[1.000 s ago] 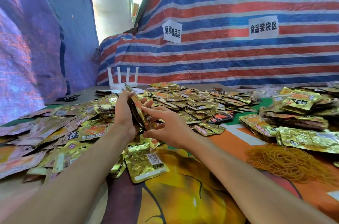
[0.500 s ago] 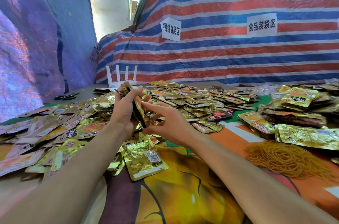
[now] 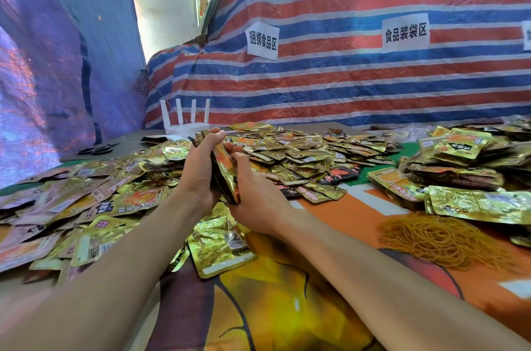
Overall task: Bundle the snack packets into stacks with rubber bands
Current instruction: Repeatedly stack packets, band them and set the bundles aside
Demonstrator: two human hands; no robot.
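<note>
A small stack of gold snack packets (image 3: pixel 225 171) stands on edge between both palms above the table. My left hand (image 3: pixel 198 169) presses its left face, fingers stretched up along it. My right hand (image 3: pixel 253 195) cups the right face and lower end, fingers curled round the stack. Loose gold packets (image 3: pixel 301 155) cover the table behind and to the left. A heap of tan rubber bands (image 3: pixel 439 238) lies at the right, apart from both hands. Bundled packet stacks (image 3: pixel 459 175) sit beyond the bands.
One gold packet (image 3: pixel 219 244) lies flat just below the hands. A white router (image 3: pixel 185 123) and black scissors (image 3: pixel 97 149) stand at the back left. Striped tarpaulin (image 3: pixel 344 77) with paper labels walls off the far side. The printed tablecloth (image 3: pixel 273 307) shows near me.
Both hands have closed together around the stack; my right hand moved from fingering the packets' edge to cupping the stack's right side. The stack now stands more upright.
</note>
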